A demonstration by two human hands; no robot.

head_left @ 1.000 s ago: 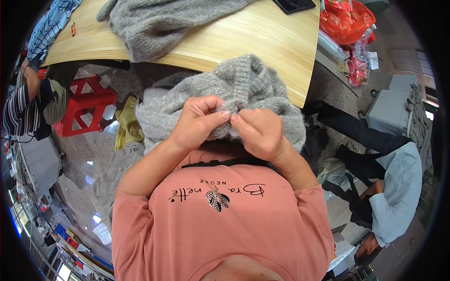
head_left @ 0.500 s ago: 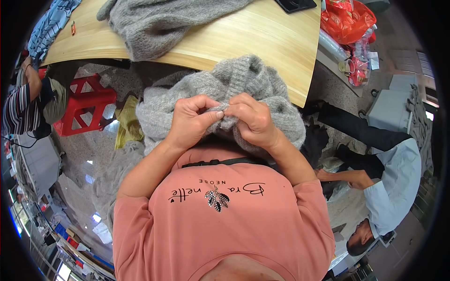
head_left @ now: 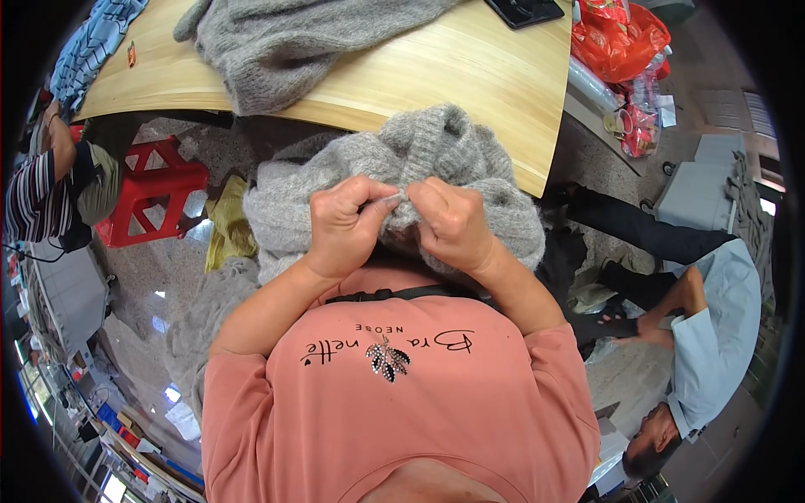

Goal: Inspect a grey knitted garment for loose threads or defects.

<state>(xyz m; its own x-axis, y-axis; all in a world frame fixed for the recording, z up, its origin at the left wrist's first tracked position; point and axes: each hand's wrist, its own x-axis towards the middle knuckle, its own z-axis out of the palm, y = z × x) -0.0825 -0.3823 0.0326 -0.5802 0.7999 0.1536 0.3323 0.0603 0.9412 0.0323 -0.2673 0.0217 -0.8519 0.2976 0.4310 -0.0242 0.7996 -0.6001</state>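
A bulky grey knitted garment [head_left: 289,197] lies bunched in my lap, leaning against the table's front edge. My left hand [head_left: 348,230] pinches its fabric between thumb and curled fingers. Beside it, almost touching, my right hand [head_left: 455,225] grips the same knit with its fingers folded in. Between the fingertips a small bit of the grey knit shows; whether a needle or thread is there I cannot make out. Folds and ribbing rise in a heap just beyond both hands.
On the wooden table [head_left: 436,71] lie another grey knit [head_left: 277,63] and a dark phone [head_left: 526,10]. A red stool [head_left: 163,184] and yellow cloth [head_left: 231,220] are at left. Red bags [head_left: 620,42] hang at right, near a bending co-worker [head_left: 717,310]; another person's striped sleeve [head_left: 33,197] shows far left.
My fingers have curled in more tightly, and my right hand has turned slightly inward over the knit. The co-worker at right has bent an arm and shifted it.
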